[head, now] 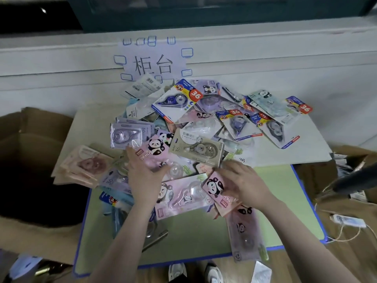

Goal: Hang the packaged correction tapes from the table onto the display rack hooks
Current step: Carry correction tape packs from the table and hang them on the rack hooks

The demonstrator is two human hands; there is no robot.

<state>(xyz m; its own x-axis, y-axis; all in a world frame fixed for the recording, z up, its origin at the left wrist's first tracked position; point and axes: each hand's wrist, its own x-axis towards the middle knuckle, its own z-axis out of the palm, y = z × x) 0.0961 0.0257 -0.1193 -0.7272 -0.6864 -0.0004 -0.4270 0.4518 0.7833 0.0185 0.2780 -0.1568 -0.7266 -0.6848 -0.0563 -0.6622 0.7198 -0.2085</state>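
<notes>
A heap of packaged correction tapes [204, 123] covers the far half of a green table with a blue edge [195, 231]. My left hand [142, 174] lies with straight fingers on a pink panda pack [155, 152] near the heap's front left. My right hand [242, 182] grips another pink panda pack [216, 188] by its right side, thumb over the card. A third pink pack [181, 197] lies between my hands. A purple pack [244, 231] lies under my right forearm. No display rack is in view.
An open cardboard box [30, 170] stands left of the table, another [350, 180] at the right. A paper sign [153, 60] is taped to the white wall behind the heap. A small white device with a cable [346, 220] lies at the right. Shoes [195, 272] show below.
</notes>
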